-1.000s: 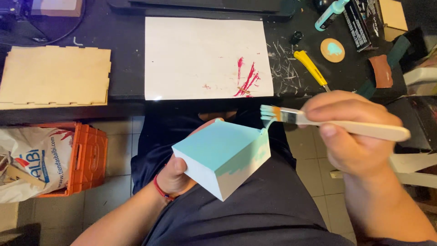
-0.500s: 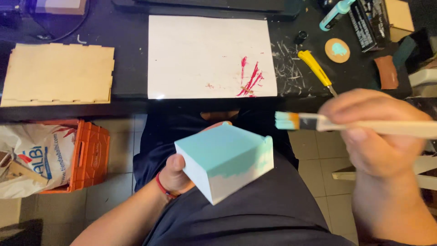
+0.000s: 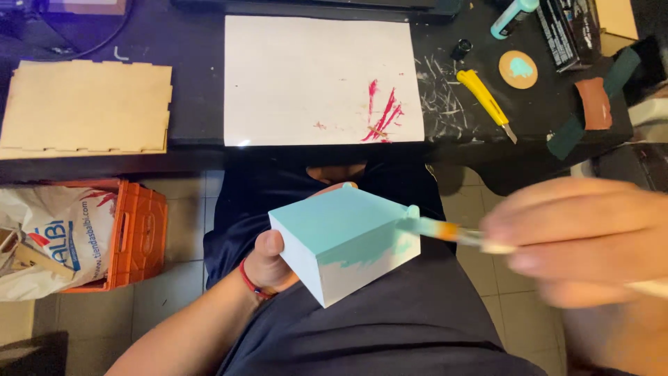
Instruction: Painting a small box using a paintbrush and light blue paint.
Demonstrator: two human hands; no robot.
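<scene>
Left hand point(image 3: 275, 261) grips pale turquoise painted box point(image 3: 344, 240) from beneath; right hand point(image 3: 577, 240), blurred, grips flat wooden-handled paintbrush point(image 3: 445, 230); bristles touch box's right upper corner.

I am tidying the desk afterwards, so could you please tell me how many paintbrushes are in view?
1. The paintbrush is in the right hand, its bristles touching the light blue box held by the left hand. Others may lie outside the picture.

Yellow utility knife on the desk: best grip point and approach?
Grip the yellow utility knife mid-handle, from above, fingers across its narrow width. It lies flat and diagonal on the black desk, blade tip toward the near-right; the handle's sides look clear, so stay off that end.
</scene>
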